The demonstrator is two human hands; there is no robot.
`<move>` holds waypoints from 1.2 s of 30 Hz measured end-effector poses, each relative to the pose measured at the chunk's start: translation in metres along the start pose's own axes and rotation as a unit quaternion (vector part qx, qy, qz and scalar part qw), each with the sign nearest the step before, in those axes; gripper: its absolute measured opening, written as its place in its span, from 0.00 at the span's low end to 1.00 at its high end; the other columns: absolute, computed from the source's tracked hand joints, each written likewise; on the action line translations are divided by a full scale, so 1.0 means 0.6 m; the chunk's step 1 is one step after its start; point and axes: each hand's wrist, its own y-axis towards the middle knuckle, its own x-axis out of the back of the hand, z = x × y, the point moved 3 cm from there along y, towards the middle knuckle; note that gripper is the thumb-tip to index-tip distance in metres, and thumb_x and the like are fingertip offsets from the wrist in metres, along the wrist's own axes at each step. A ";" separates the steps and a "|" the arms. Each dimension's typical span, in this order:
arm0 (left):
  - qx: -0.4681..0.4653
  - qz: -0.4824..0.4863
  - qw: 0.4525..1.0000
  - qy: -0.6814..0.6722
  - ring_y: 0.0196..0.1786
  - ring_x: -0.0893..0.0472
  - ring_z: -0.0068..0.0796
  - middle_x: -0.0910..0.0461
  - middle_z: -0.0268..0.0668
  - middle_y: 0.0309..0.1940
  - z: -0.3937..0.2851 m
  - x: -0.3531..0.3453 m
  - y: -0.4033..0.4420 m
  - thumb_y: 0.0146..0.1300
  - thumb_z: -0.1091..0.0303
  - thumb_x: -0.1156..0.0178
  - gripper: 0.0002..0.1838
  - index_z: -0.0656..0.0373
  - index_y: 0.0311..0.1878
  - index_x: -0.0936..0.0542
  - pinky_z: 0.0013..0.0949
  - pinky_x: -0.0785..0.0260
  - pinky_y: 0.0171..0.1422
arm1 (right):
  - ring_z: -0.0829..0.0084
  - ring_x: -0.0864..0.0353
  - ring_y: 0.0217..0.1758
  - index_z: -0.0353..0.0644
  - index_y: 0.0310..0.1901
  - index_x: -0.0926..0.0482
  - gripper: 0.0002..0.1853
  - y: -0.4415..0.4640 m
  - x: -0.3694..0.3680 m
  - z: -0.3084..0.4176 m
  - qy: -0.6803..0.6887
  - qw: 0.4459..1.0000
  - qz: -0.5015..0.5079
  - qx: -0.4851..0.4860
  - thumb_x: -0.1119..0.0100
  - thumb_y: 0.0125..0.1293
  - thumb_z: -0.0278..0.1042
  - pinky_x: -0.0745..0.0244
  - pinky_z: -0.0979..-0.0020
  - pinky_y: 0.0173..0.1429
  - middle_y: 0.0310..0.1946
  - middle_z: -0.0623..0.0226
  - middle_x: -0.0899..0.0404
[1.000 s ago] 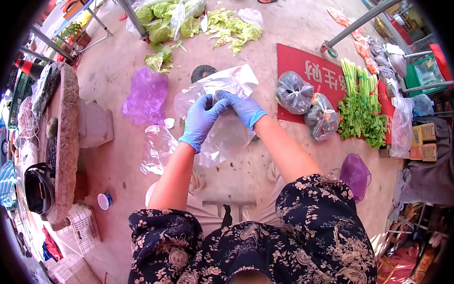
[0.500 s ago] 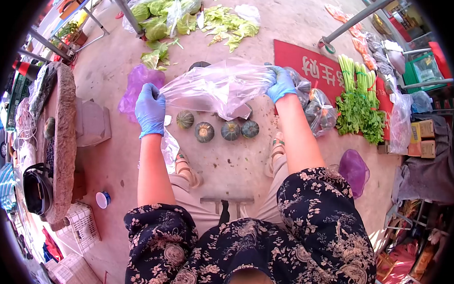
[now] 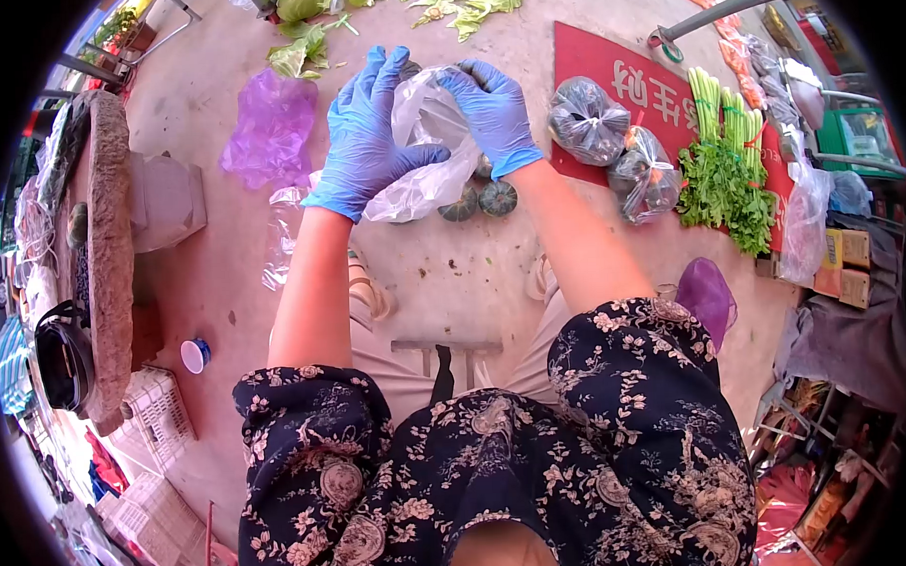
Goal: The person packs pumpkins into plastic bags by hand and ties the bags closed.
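Observation:
Both hands wear blue gloves and are raised over the ground in front of me. My left hand (image 3: 373, 136) has its fingers spread upward and thumb apart, against the left side of a clear plastic bag (image 3: 432, 179). At the bag's upper right edge, my right hand (image 3: 494, 112) has its fingers curled and pinches the plastic. The bag hangs loosely between the hands. Below it, small dark green pumpkins (image 3: 498, 198) sit on the ground, partly hidden by the bag and hands.
A purple bag (image 3: 271, 130) lies left. To the right, bagged pumpkins (image 3: 588, 121) and celery (image 3: 724, 189) rest on or beside a red mat (image 3: 590, 54). Cabbage leaves (image 3: 300, 49) lie ahead. A stone slab (image 3: 110, 245) stands at far left, a metal pole (image 3: 733, 6) upper right.
The hands held the bag stretched wide half a second ago; now they are close together, higher in view. The left fingers have opened out. The view has tipped downward.

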 end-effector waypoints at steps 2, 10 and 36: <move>0.043 0.077 0.994 0.068 0.54 0.27 0.44 0.27 0.48 0.52 0.018 -0.022 -0.004 0.49 0.58 0.35 0.32 0.54 0.60 0.31 0.41 0.38 0.60 | 0.86 0.26 0.29 0.36 0.38 0.19 0.10 -0.015 -0.022 0.012 -0.021 0.997 0.056 0.050 0.36 0.57 0.32 0.28 0.80 0.36 0.26 0.71 0.19; 0.275 -0.256 0.926 -0.043 0.31 0.19 0.34 0.19 0.40 0.31 0.155 0.102 -0.043 0.57 0.74 0.46 0.12 0.56 0.45 0.22 0.34 0.27 0.38 | 0.55 0.20 0.38 0.45 0.40 0.22 0.12 0.023 0.063 -0.012 -0.533 0.836 0.028 0.124 0.43 0.58 0.42 0.25 0.60 0.41 0.34 0.54 0.21; 0.363 0.196 0.821 -0.395 0.24 0.30 0.16 0.27 0.27 0.24 0.184 0.043 -0.092 0.60 0.66 0.49 0.07 0.58 0.32 0.23 0.22 0.38 0.29 | 0.53 0.20 0.35 0.45 0.32 0.21 0.10 -0.128 -0.061 -0.091 -0.462 0.805 0.371 0.030 0.50 0.58 0.39 0.26 0.55 0.40 0.29 0.53 0.21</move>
